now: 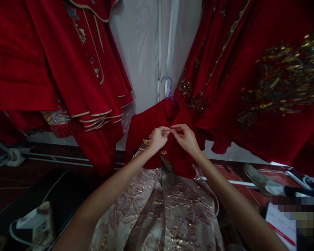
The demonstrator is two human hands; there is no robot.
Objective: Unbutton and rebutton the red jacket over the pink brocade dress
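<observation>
A small red jacket (143, 127) hangs on a purple hanger (169, 87) against the white wall, over a pale pink and gold brocade skirt (162, 216). Both my hands meet at its chest, just below the collar. My left hand (159, 137) pinches a small pearl-like fastening (172, 130) on the front closure. My right hand (185, 137) pinches the same spot from the other side. The fingers of both hands are closed tight on it. A beaded gold ornament (143, 143) hangs on the jacket beside my left wrist.
Red embroidered robes hang on the left (54, 62) and right (264, 80) of the jacket. A white power strip with cable (38, 225) lies at lower left on a dark surface. A shoe (259, 181) and papers (282, 223) lie at lower right.
</observation>
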